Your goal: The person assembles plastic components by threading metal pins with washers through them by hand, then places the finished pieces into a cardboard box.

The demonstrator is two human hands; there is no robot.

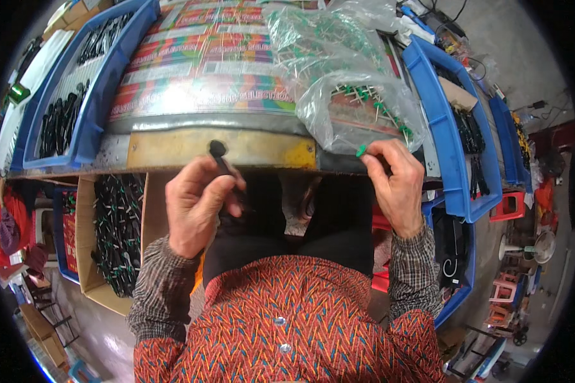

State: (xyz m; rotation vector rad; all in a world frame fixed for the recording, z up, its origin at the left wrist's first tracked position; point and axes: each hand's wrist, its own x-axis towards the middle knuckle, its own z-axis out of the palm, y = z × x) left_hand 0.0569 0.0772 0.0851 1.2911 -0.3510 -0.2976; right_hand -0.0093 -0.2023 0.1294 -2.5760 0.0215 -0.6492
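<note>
My left hand [198, 201] is closed around a slim black piece [218, 151] with a rounded end, held just over the table's front edge. In a pinch, the fingers of my right hand [399, 182] grip a small green piece [362, 150]; whether a pale stem runs on behind the fingers is hidden. Right behind that hand lies a clear plastic bag [316, 105], its mouth toward me. Several thin pale sticks with green heads [386, 108] lie in it. The two hands are well apart.
A printed multicoloured sheet [204, 60] covers the table. Blue bins [94, 150] of black parts stand at the left, and another blue bin [431, 105] at the right. Below left, a cardboard box [154, 198] holds black pieces with green and pale bits. A red stool [510, 207] stands right.
</note>
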